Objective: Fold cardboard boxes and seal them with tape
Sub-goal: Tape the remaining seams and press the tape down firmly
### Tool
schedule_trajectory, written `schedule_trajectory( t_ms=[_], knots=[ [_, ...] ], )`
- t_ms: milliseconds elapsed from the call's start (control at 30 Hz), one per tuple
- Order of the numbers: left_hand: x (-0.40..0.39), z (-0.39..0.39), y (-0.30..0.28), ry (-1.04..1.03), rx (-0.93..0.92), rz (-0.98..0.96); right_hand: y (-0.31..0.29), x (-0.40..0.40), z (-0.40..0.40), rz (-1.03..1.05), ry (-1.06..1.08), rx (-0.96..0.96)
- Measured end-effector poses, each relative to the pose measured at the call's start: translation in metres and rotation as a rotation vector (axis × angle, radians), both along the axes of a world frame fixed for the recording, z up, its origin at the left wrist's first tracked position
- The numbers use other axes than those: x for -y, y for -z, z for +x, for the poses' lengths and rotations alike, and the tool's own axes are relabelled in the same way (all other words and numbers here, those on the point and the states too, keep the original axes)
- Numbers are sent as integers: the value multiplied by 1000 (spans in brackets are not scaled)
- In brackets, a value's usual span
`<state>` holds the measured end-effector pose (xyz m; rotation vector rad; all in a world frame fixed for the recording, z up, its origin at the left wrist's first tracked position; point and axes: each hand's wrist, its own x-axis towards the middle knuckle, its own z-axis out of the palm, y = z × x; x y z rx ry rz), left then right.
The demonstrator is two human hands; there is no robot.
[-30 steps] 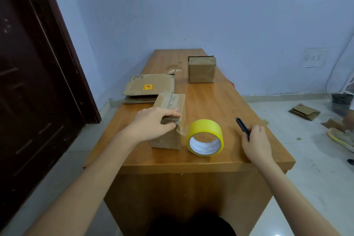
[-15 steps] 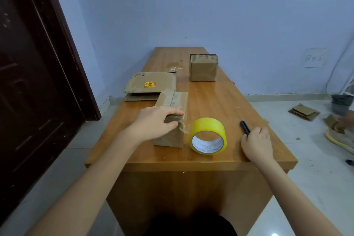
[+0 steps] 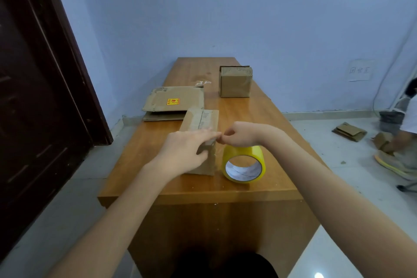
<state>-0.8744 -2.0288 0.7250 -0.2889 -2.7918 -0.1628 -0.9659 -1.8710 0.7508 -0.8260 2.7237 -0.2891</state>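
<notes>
Near the desk's (image 3: 266, 189) front edge, the left hand (image 3: 185, 151) grips the box's (image 3: 200, 140) near top corner. The right hand (image 3: 239, 136), curled, seems to pinch a tape end (hard to see); it could wrinkle or stick crooked, beside the tape roll (image 3: 243, 165).

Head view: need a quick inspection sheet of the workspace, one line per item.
Surface: wooden table, glossy top.
Job's things: near box under the left hand; yellow tape roll standing on edge to its right; far box towards the table's back; flat cardboard stack at the left edge.
Clutter: clear tape scrap by the flat stack.
Grippers: left hand holds the near box's front corner; right hand has fingers curled at that box's corner, whether they pinch tape cannot be told.
Cables: white cable down the right wall.
Surroundings: dark door left; second person with cardboard pieces on the floor right.
</notes>
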Motion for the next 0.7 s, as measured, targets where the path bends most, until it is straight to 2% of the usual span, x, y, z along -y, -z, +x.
schedule_trajectory(
  t_ms=[133, 333, 533, 700],
  knots=[
    [0, -2, 3, 25, -58, -15, 2, -2, -1, -70, 0, 224],
    [-1, -2, 3, 31, -110, -135, 16, -19, 4, -385, 56, 181],
    [-9, -7, -2, 30, -86, -267, 22, -19, 13, -447, 184, 250],
    [-11, -7, -2, 36, -108, -270, 19, -36, 21, -402, 240, 272]
  ],
)
